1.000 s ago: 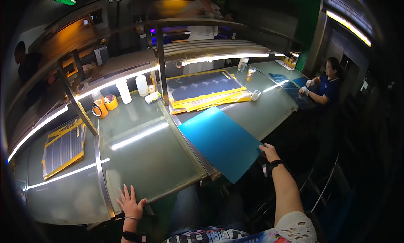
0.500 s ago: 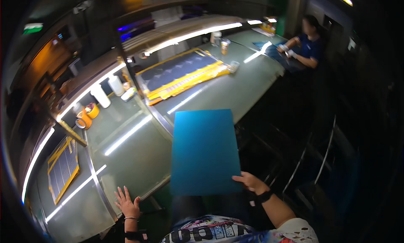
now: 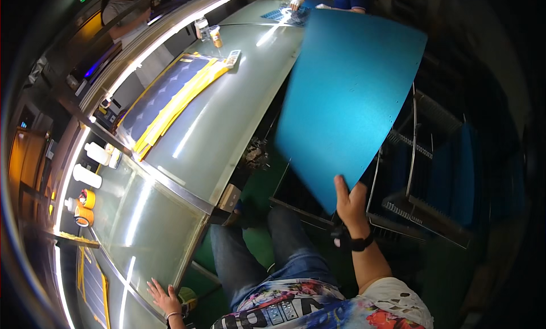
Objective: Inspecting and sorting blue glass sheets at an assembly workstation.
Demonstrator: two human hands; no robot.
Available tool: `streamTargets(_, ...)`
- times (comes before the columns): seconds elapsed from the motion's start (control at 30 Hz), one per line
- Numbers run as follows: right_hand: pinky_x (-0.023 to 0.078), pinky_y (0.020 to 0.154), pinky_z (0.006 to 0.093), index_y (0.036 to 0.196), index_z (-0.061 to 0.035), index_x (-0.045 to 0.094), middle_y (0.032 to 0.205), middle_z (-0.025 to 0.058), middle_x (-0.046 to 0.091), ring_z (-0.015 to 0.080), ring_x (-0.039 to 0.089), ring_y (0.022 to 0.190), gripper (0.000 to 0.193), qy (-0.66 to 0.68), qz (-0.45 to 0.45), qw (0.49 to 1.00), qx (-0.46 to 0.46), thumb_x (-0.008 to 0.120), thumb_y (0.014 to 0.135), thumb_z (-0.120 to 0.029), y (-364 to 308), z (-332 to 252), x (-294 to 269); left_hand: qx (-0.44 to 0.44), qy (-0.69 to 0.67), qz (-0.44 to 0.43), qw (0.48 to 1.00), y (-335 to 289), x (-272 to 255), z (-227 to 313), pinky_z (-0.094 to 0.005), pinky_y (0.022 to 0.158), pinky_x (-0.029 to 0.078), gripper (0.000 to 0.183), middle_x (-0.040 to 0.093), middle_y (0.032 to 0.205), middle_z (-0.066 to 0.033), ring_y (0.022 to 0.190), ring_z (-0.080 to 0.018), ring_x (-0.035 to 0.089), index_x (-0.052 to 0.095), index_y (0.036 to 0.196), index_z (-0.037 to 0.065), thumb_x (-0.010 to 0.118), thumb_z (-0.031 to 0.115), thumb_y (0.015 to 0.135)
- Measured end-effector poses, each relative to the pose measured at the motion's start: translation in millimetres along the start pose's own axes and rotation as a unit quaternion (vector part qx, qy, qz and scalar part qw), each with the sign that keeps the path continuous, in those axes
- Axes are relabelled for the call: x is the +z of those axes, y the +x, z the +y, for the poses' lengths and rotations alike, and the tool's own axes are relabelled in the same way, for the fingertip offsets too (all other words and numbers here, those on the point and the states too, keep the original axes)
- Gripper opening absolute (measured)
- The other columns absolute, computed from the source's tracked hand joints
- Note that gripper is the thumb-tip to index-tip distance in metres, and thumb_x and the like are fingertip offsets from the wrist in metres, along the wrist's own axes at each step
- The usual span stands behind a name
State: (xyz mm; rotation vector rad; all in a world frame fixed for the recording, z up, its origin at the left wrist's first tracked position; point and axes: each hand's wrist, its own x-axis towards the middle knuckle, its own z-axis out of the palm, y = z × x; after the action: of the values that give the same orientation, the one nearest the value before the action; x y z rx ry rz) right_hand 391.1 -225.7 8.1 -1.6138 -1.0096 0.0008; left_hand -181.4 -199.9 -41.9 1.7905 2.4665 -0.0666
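My right hand (image 3: 351, 204) grips a large flat blue panel (image 3: 355, 95) by its near lower corner, the thumb lying on its upper face. The panel is tilted and held in the air, off to the right of the glass-topped table (image 3: 210, 124). Fingers spread, my left hand (image 3: 165, 299) rests at the table's near edge and holds nothing. The fingers of my right hand behind the panel are hidden.
To the right stand metal racks (image 3: 412, 152) with slotted rails and blue panels inside. A yellow-edged dark film (image 3: 170, 101) lies on the table. White bottles (image 3: 87, 176) and rolls of tape (image 3: 84, 215) line its far side. A co-worker's gloved hand (image 3: 296, 3) is at the far end.
My view has turned to the right. The blue panel has swung from in front of me to the right and is tilted over by the racks, still in my right hand. My left hand stays open.
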Motion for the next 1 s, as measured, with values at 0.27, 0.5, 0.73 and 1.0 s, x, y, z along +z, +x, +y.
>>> streamTargets(0.27, 0.049, 0.057, 0.0414, 0.102, 0.0011, 0.059, 0.070, 0.0186, 0.063, 0.0351, 0.062, 0.064, 0.024, -0.355, 0.026, 0.929, 0.101, 0.052, 0.089, -0.017, -43, 169, 3, 0.054, -0.006, 0.020, 0.998, 7, 7, -15, -0.0630, 0.102, 0.017, 0.068, 0.013, 0.152, -0.0094, 0.137, -0.0396, 0.012, 0.019, 0.146, 0.021, 0.036, 0.056, 0.090)
streamTargets(0.5, 0.050, 0.061, 0.0442, 0.104, 0.0048, 0.058, 0.073, 0.0224, 0.063, 0.0382, 0.063, 0.070, 0.030, -0.408, -0.058, 0.860, 0.302, 0.052, 0.088, -0.020, -146, 254, 27, 0.098, 0.013, 0.015, 0.995, 9, 1, -22, -0.0499, 0.110, 0.012, 0.065, 0.015, 0.149, -0.0179, 0.137, -0.0381, 0.015, 0.019, 0.145, 0.012, 0.035, 0.049, 0.093)
streamTargets(0.73, 0.049, 0.073, 0.0456, 0.112, 0.0098, 0.054, 0.084, 0.0272, 0.063, 0.0416, 0.061, 0.083, 0.042, -0.356, -0.049, 0.846, 0.393, 0.048, 0.091, -0.026, -148, 259, 42, 0.098, 0.005, 0.001, 0.995, 8, -3, -23, -0.0452, 0.112, 0.009, 0.065, 0.017, 0.147, -0.0241, 0.137, -0.0357, 0.016, 0.019, 0.143, 0.004, 0.036, 0.044, 0.094)
streamTargets(1.0, 0.048, 0.073, 0.0451, 0.112, 0.0096, 0.054, 0.085, 0.0264, 0.063, 0.0406, 0.061, 0.082, 0.041, -0.354, -0.067, 0.850, 0.385, 0.049, 0.090, -0.025, -151, 271, 41, 0.109, 0.013, -0.015, 0.994, 10, -5, -22, -0.0455, 0.112, 0.009, 0.064, 0.016, 0.147, -0.0250, 0.137, -0.0354, 0.014, 0.018, 0.143, 0.004, 0.035, 0.042, 0.095)
